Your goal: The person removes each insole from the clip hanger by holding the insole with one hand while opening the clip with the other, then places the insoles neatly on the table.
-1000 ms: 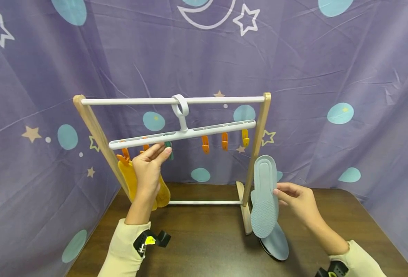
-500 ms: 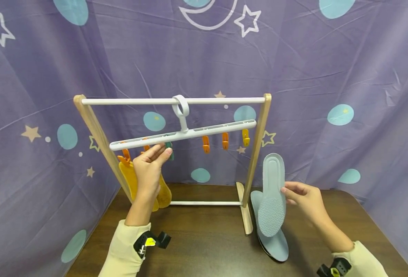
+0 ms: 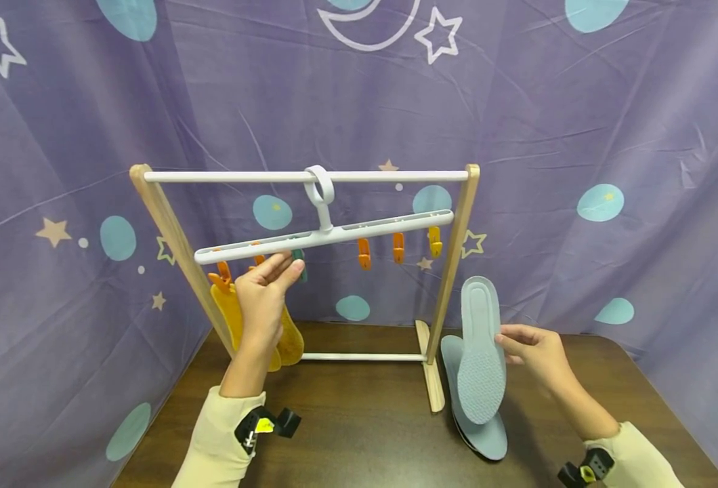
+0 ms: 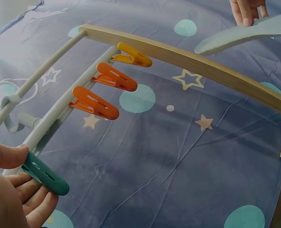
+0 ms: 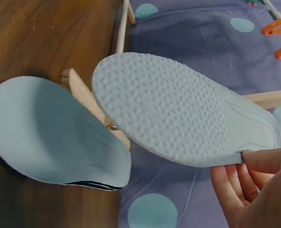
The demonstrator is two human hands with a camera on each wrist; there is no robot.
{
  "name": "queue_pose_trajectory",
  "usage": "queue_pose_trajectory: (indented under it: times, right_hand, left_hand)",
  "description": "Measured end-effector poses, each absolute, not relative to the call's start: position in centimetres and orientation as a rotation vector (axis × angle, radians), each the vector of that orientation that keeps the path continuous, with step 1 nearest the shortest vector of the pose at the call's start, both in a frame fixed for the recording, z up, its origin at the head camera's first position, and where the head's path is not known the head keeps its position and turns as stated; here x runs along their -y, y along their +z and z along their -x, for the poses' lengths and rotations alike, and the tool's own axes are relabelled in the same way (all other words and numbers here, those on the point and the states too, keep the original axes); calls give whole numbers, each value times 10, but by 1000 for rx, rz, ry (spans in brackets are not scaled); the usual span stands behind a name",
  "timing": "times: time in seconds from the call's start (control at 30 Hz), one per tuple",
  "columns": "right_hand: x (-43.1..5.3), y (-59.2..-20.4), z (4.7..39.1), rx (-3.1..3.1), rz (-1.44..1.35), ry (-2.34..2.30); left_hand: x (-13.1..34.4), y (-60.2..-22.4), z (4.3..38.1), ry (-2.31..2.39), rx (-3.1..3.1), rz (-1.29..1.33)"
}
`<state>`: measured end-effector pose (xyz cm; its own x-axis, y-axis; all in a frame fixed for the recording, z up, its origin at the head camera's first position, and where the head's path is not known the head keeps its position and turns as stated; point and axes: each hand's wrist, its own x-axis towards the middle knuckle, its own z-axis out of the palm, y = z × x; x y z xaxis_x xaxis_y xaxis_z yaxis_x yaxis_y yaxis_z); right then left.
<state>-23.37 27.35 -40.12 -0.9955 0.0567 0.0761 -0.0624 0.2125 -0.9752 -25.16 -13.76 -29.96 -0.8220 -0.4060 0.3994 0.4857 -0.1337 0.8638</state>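
Observation:
My right hand (image 3: 532, 352) pinches a light grey-blue insole (image 3: 481, 366) by its edge, held upright with the dimpled end down. More grey-blue insoles (image 3: 487, 440) lie stacked on the table just behind it. At the white clip hanger (image 3: 395, 225), my left hand (image 3: 263, 295) is up under the bar. The left wrist view shows its thumb and fingers around the upper end of a green clip (image 4: 45, 175). Yellow insoles (image 3: 227, 312) hang from orange clips (image 3: 220, 274) on the hanger's left, partly behind the left hand.
The hanger hooks over the top rail (image 3: 225, 177) of a wooden rack (image 3: 456, 257), tilting down to the left. Two orange clips (image 3: 364, 254) and a yellow clip (image 3: 435, 241) hang on its right half. The rack stands on a brown table (image 3: 359, 420) before a purple curtain (image 3: 548, 135).
The right hand and its insole have shifted to the right, uncovering more of the stacked insoles, then dipped slightly. The left hand stays at the green clip.

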Motion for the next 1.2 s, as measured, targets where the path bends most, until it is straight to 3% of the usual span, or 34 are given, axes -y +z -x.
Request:
queue_pose_trajectory:
  times: [1.2]
  right_hand:
    - [-280, -432, 251, 2627, 2, 1767]
  left_hand:
    - [137, -300, 252, -1997, 1574, 86]
